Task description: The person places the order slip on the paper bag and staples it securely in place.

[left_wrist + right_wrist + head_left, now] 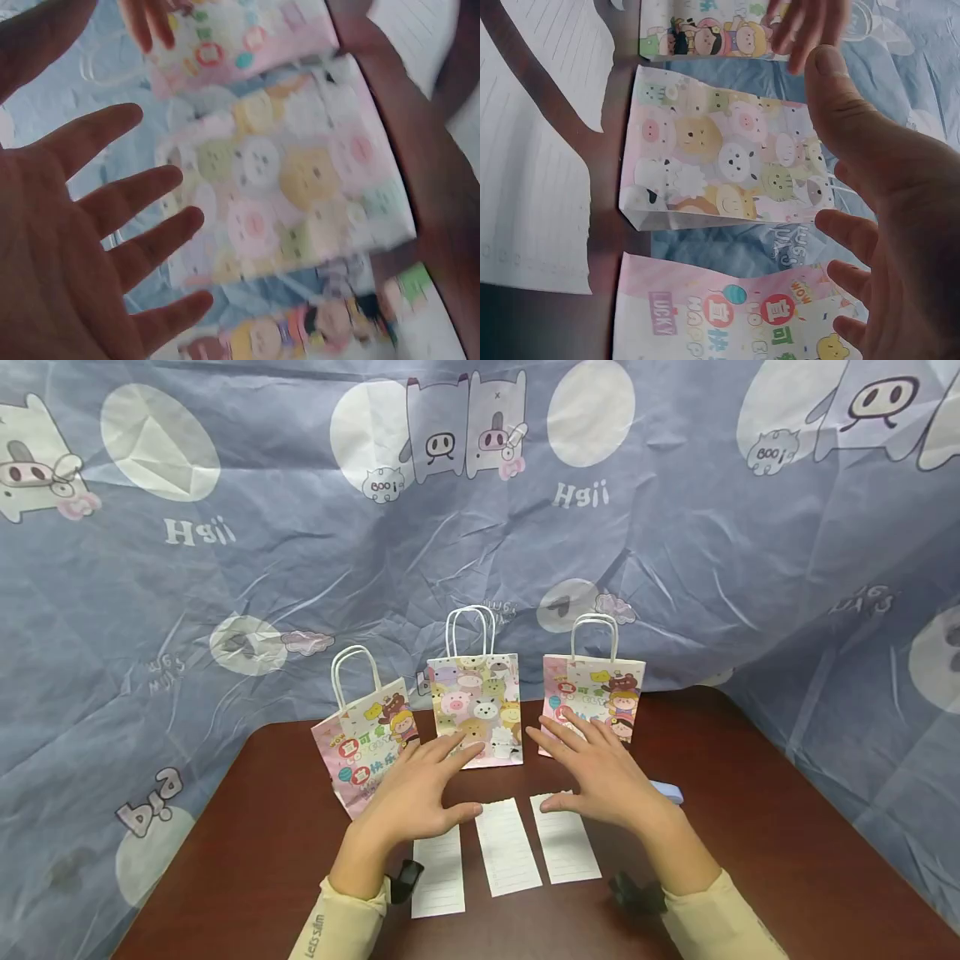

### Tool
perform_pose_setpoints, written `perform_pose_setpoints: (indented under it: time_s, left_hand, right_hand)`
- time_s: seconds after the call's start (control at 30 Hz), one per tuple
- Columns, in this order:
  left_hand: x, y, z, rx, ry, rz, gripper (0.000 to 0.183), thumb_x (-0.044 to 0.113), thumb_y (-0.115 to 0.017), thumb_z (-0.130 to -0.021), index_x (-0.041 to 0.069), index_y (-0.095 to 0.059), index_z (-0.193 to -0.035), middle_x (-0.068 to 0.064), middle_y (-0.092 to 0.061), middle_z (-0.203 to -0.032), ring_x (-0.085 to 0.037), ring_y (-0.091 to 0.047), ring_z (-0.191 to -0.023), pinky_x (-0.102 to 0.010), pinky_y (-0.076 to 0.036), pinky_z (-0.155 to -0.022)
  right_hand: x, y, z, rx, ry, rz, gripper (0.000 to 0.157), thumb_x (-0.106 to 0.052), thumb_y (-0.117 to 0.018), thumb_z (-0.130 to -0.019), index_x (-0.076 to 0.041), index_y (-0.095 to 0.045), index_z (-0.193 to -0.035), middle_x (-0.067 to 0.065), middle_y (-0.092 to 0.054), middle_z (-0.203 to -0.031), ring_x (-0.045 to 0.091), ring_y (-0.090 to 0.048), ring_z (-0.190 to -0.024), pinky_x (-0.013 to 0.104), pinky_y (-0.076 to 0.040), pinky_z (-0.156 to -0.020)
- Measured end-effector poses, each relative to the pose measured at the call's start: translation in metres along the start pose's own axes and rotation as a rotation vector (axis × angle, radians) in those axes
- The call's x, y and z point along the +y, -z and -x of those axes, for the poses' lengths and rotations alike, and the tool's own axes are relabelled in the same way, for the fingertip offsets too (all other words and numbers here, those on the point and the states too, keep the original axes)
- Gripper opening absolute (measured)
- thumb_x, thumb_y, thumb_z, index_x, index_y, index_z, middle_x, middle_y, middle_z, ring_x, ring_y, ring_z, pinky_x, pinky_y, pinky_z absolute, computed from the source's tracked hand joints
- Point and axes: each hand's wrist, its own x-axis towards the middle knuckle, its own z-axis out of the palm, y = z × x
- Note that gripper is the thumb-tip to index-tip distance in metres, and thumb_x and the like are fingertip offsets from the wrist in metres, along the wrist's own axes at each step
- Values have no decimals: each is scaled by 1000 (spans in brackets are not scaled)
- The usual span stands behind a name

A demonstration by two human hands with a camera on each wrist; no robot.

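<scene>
My left hand (pixel 423 789) is raised over the table with fingers spread, holding nothing; it overlaps the left pink gift bag (pixel 360 747) in the head view. Likewise empty and spread, my right hand (pixel 600 772) hovers before the right pink gift bag (pixel 592 693). Between them at the back stands a gift bag with animal faces (pixel 476 706), its white handles upright. Three lined paper sheets lie in front: a left sheet (pixel 438 881), partly under the left hand in view, a middle sheet (pixel 508 852) and a right sheet (pixel 567 847).
A light blue object (pixel 666 792) lies beyond the right wrist, mostly hidden by it. The dark red-brown table (pixel 780 827) reaches back to a blue-grey printed cloth (pixel 675 527) hanging behind the bags. Both wrists wear dark straps.
</scene>
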Motion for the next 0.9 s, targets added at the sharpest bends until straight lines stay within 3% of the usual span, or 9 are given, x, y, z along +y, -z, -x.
perform_pose_setpoints:
  time_s: [0.2, 0.33, 0.53, 0.7, 0.9]
  left_hand:
    - [15, -5, -25, 126, -48, 97, 61, 47, -67, -90, 23, -54, -144, 2, -52, -151, -23, -52, -137, -51, -45, -109]
    - [21, -23, -36, 171, 10, 264, 48, 39, -67, -94, 21, -59, -138, 1, -61, -140, -20, -55, -134, -46, -48, -106]
    - [23, -56, -41, 88, 137, 484, 48, 33, -66, -95, 22, -56, -141, -1, -58, -144, -25, -53, -136, -51, -46, -108]
    - [24, -69, -44, 27, 123, 568, 50, 34, -66, -95, 20, -55, -142, -1, -55, -146, -24, -51, -137, -51, -44, -110]
    - [26, -83, -45, -46, 101, 573, 53, 37, -66, -93, 22, -54, -142, 1, -52, -149, -23, -50, -138, -48, -43, -111]
  right_hand:
    - [1, 13, -1, 30, -5, 3, 99, -66, -76, -74, -36, -30, -157, 0, -40, -160, 31, -29, -151, 60, -26, -119]
    - [3, 17, -1, 65, 7, 5, 96, -65, -75, -75, -33, -35, -155, 3, -45, -157, 31, -36, -146, 58, -31, -117]
    - [5, 19, 0, 115, 15, 5, 92, -62, -77, -75, -29, -42, -153, 4, -49, -153, 29, -45, -141, 56, -39, -111]
    - [8, 23, -2, 136, 11, -1, 89, -59, -77, -77, -26, -43, -152, 3, -50, -152, 30, -48, -139, 54, -41, -110]
    - [12, 24, -6, 132, -1, -12, 86, -58, -76, -79, -26, -43, -152, 4, -49, -153, 31, -48, -139, 55, -40, -111]
